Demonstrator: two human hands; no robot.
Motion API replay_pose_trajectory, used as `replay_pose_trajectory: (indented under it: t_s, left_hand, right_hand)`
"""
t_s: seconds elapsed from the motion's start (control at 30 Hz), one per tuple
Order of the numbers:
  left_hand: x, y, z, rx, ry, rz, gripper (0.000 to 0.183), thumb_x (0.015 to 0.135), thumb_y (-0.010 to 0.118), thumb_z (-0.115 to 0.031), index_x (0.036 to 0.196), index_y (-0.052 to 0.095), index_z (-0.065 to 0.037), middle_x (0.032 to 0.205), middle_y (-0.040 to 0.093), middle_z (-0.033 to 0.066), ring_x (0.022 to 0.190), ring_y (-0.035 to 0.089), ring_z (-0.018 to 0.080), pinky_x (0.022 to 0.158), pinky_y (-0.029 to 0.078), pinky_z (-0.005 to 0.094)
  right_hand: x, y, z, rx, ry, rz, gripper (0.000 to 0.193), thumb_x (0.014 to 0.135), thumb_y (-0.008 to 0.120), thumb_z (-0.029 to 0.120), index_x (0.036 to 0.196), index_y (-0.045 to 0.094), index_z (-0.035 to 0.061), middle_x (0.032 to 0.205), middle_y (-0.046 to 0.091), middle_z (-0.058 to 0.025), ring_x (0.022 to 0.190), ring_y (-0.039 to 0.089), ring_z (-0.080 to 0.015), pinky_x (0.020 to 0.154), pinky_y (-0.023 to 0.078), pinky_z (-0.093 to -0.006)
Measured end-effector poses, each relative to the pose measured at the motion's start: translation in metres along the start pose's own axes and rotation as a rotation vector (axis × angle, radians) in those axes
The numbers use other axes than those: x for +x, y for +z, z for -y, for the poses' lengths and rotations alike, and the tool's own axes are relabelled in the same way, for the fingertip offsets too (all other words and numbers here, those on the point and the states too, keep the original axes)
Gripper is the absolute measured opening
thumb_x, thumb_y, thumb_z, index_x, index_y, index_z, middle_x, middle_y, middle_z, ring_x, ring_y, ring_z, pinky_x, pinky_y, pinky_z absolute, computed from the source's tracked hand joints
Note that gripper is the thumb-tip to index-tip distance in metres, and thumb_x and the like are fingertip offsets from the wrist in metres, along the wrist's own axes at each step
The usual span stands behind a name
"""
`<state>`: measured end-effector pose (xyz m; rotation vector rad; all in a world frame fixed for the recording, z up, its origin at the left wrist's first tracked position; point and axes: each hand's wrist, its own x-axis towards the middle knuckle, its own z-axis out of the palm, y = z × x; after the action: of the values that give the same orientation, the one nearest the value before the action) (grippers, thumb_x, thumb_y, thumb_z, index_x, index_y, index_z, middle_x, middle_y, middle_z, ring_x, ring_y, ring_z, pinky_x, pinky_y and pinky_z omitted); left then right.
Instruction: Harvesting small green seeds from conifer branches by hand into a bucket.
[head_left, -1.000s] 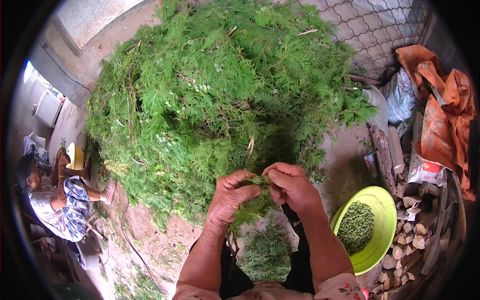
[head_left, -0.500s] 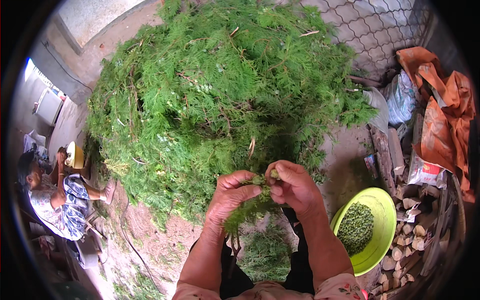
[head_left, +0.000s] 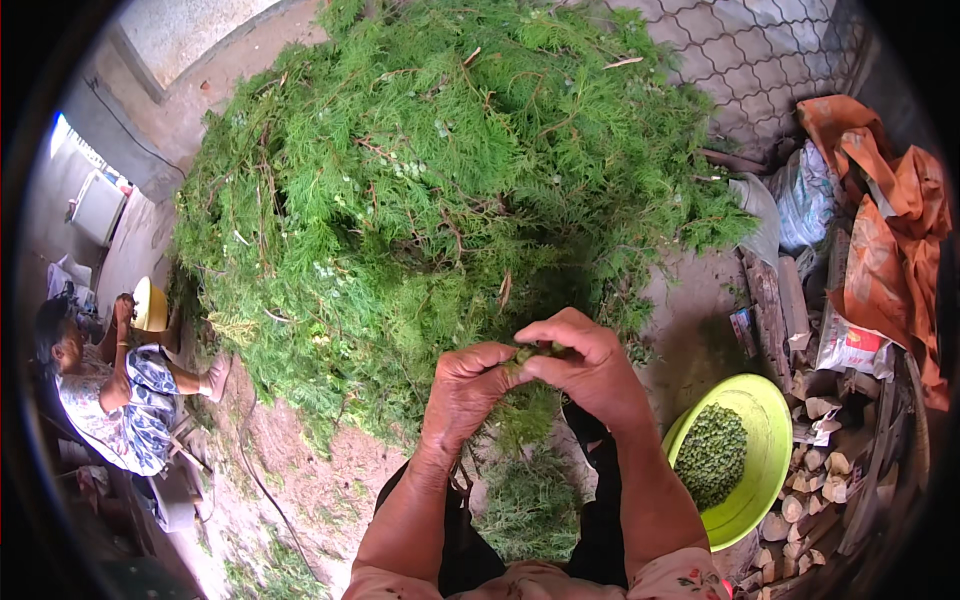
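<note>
In the head view, the left hand (head_left: pixel 472 385) pinches a conifer sprig (head_left: pixel 527 418) between thumb and forefinger, its feathery foliage hanging just below the fingertips. The right hand (head_left: pixel 592 375) meets it from the other side, thumb and forefinger curved with a narrow gap, the fingertips touching or almost touching those of the left. Greenery shows in that gap; whether the right fingers press on it, I cannot tell. Both hands stand above the near edge of a large pile of cut conifer branches (head_left: pixel 430 210), which covers the middle of the floor (head_left: pixel 290 440) and reaches to its far edge. Small pale cones dot the pile.

More cut foliage (head_left: pixel 530 508) lies on the floor between the person's dark-clad legs, below the hands. To the right of the right forearm stands a yellow-green basin (head_left: pixel 768 455), with a heap of green cones (head_left: pixel 712 455) against its left wall.

Along the floor's right edge are stacked firewood (head_left: pixel 820 470), a crumpled orange tarp (head_left: pixel 880 235) and a pale plastic sack (head_left: pixel 803 200). Wire mesh (head_left: pixel 755 65) fills the far right corner. Near the floor's left edge sits a co-worker (head_left: pixel 145 400) in patterned clothes, hands raised beside a yellow container (head_left: pixel 151 306).
</note>
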<state>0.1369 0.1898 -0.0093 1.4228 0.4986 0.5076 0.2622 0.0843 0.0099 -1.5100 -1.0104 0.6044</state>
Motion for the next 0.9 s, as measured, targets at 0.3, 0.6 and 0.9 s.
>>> replay_pose_trajectory:
  t_s: [0.3,0.6,0.9]
  left_hand:
    - [0.000,-0.001,0.001,0.085,-0.074,0.051,0.008,0.072,0.069,-0.006,0.075,0.063,-0.001,0.066,0.056,-0.0024,0.062,0.048,0.0041,0.057,0.039,0.0198]
    - [0.002,0.000,0.007,-0.192,-0.128,0.049,0.008,0.074,0.067,-0.006,0.080,0.063,-0.002,0.070,0.059,0.0005,0.064,0.053,0.0069,0.057,0.042,0.0214]
    - [0.008,0.000,0.009,-0.624,-0.153,-0.072,0.014,0.076,0.067,-0.011,0.087,0.061,-0.006,0.075,0.061,0.0008,0.061,0.052,0.0090,0.053,0.042,0.0228]
  right_hand:
    - [-0.001,0.009,-0.010,-0.118,-0.090,-0.015,0.014,0.074,0.063,0.009,0.084,0.061,0.0009,0.072,0.051,-0.0082,0.065,0.051,-0.0172,0.059,0.041,-0.0275]
    - [-0.004,0.005,-0.013,0.667,0.446,0.036,0.012,0.085,0.054,0.012,0.090,0.059,0.0024,0.077,0.053,-0.0028,0.060,0.048,-0.0086,0.047,0.036,-0.0212]
    - [-0.001,0.001,-0.012,1.073,0.420,-0.101,0.016,0.083,0.056,0.010,0.098,0.057,0.0039,0.084,0.056,-0.0039,0.061,0.052,-0.0104,0.046,0.037,-0.0220]
